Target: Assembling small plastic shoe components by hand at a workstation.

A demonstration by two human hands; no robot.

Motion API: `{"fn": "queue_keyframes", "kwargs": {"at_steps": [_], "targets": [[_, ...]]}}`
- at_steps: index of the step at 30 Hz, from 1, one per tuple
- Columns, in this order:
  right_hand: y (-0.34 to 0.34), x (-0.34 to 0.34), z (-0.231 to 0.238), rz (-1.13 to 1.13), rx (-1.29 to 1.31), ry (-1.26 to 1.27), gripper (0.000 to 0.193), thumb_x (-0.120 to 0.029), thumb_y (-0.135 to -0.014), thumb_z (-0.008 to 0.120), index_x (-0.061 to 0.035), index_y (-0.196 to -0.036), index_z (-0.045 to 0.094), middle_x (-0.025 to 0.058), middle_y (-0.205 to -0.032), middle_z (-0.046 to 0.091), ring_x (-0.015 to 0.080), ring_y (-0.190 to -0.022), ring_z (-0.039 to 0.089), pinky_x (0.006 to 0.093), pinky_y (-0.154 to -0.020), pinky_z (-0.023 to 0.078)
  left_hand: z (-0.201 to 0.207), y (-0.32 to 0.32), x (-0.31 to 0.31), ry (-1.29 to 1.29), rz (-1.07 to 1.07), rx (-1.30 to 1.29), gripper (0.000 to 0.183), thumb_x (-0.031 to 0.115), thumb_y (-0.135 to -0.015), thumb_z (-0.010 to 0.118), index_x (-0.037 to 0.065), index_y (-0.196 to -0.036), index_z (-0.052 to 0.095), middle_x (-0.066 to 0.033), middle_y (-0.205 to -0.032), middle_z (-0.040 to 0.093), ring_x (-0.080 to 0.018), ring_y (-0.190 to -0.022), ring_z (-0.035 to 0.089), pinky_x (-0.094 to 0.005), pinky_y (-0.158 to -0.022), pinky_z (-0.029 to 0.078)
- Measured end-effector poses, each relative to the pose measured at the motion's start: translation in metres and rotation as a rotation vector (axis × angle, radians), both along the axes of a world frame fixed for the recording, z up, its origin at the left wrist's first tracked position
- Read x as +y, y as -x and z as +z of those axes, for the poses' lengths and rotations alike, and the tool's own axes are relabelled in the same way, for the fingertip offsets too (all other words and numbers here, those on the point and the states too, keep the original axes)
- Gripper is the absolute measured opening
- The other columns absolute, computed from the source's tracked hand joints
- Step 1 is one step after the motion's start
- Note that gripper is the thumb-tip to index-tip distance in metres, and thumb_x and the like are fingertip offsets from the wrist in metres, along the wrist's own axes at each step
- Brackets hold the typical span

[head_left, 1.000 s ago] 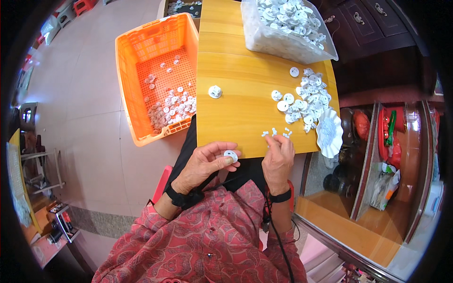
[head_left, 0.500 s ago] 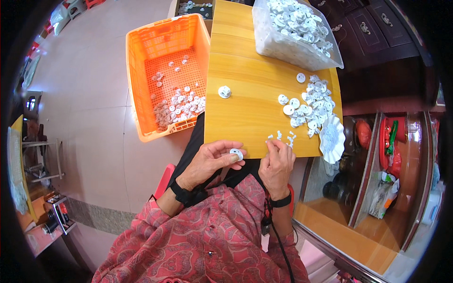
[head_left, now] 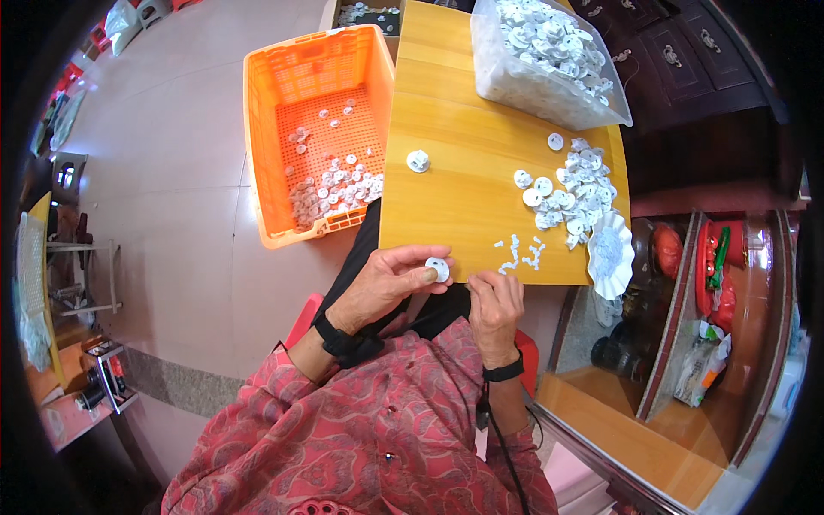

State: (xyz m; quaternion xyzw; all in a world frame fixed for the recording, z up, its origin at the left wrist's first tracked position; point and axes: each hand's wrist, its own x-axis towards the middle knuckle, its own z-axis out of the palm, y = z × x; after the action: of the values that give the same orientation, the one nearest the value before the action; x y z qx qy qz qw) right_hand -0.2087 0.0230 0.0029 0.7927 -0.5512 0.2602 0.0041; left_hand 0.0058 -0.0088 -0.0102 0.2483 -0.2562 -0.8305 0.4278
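My left hand pinches a round white plastic disc with small holes, just off the table's near edge. Thumb and fingertips of my right hand are pressed together a little to the right of that disc; whatever they may hold is too small to make out. On the yellow wooden table, beyond my right hand, lie several tiny white plastic pieces. A heap of white round parts spreads farther right. One single white part sits apart at the table's left side.
A clear plastic bin full of white parts stands at the far right of the table. Beside the heap is a white scalloped dish. An orange crate with white parts inside stands left of the table. Open shelving is at the right.
My right hand has drawn back from the tiny white pieces and moved left toward the disc, its fingertips now pinched. My left hand keeps hold of the disc. The view has shifted slightly.
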Motion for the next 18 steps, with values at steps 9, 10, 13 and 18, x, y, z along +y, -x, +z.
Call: {"fn": "queue_keyframes", "kwargs": {"at_steps": [9, 10, 13, 18], "targets": [[-0.026, 0.008, 0.023, -0.115, -0.480, -0.229, 0.009, 0.000, -0.085, 0.068, -0.0001, -0.093, 0.065, 0.0124, -0.088, 0.063, 0.0287, -0.084, 0.063, 0.0369, -0.073, 0.051, -0.002, 0.003, 0.003, 0.012, 0.000, 0.141, 0.044, 0.008, -0.093, 0.065, -0.001, -0.134, 0.054, -0.0122, -0.119, 0.063, -0.0208, -0.105, 0.064, -0.0313, -0.092, 0.055], [-0.029, 0.009, 0.028, -0.158, -0.595, -0.319, 0.009, -0.001, -0.086, 0.068, 0.0002, -0.095, 0.065, 0.0124, -0.089, 0.063, 0.0271, -0.085, 0.064, 0.0351, -0.073, 0.051, -0.005, 0.004, 0.004, 0.033, -0.005, 0.171, 0.045, 0.007, -0.092, 0.065, 0.000, -0.135, 0.053, -0.0126, -0.121, 0.063, -0.0205, -0.106, 0.063, -0.0312, -0.092, 0.055], [-0.031, 0.006, 0.031, -0.079, -0.604, -0.251, 0.007, 0.001, -0.090, 0.064, 0.0013, -0.097, 0.066, 0.0066, -0.091, 0.061, 0.0116, -0.076, 0.059, 0.0251, -0.063, 0.048, -0.008, 0.007, 0.006, 0.040, -0.008, 0.178, 0.045, 0.006, -0.092, 0.065, 0.000, -0.135, 0.053, -0.0136, -0.125, 0.061, -0.0208, -0.109, 0.062, -0.0316, -0.093, 0.054], [-0.039, 0.012, 0.043, -0.128, -0.676, -0.329, 0.011, 0.000, -0.090, 0.064, -0.0014, -0.100, 0.067, 0.0117, -0.094, 0.062, 0.0251, -0.085, 0.063, 0.0323, -0.073, 0.050, -0.005, 0.010, 0.008, 0.037, -0.002, 0.130, 0.044, 0.005, -0.093, 0.064, 0.000, -0.135, 0.054, -0.0144, -0.127, 0.061, -0.0216, -0.112, 0.062, -0.0328, -0.096, 0.053]]}}
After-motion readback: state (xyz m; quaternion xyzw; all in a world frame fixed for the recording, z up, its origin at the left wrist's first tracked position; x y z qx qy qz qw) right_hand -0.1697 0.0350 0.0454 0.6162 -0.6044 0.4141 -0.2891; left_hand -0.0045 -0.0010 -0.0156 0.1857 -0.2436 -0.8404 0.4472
